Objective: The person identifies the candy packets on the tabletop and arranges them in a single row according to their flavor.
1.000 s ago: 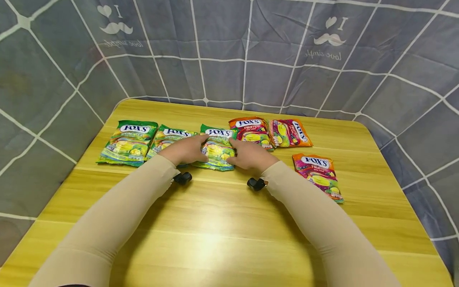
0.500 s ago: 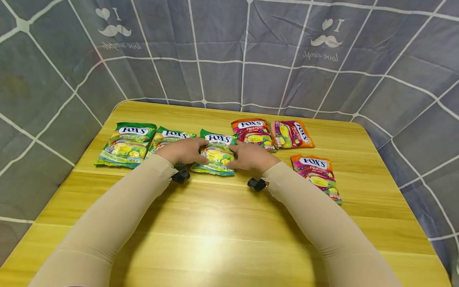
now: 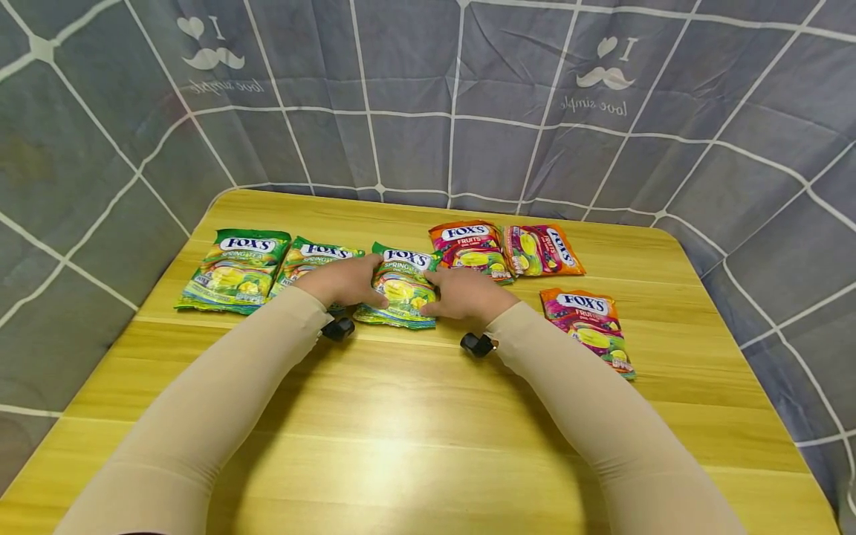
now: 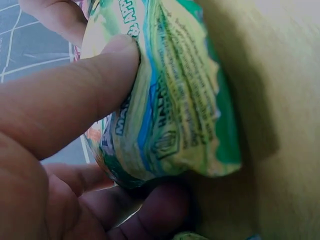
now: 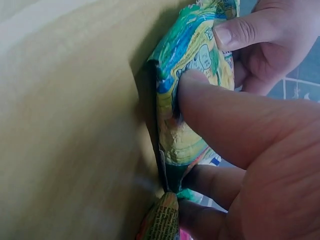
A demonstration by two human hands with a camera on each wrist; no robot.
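Note:
A green Fox's candy bag (image 3: 401, 293) lies between my two hands, label up, near the middle of the row. My left hand (image 3: 344, 282) grips its left side; in the left wrist view the thumb presses on the front and the fingers (image 4: 160, 210) curl beneath the bag's edge. From the other side my right hand (image 3: 471, 293) holds it, thumb on top and fingers (image 5: 215, 182) under the edge. Another green candy bag (image 3: 317, 253) sits just left, partly hidden behind my left hand. A red candy bag (image 3: 471, 249) is close behind my right hand.
A third green candy bag (image 3: 234, 271) is at the far left of the wooden table (image 3: 394, 446). Farther right are a sideways red candy bag (image 3: 543, 250) and, nearer the front, another red one (image 3: 591, 331). A grey checked curtain (image 3: 414, 74) hangs behind the table.
Between my hands, the green candy bag has shifted slightly toward me and turned a little. Both hands have stayed at its sides, and the other bags have kept their places.

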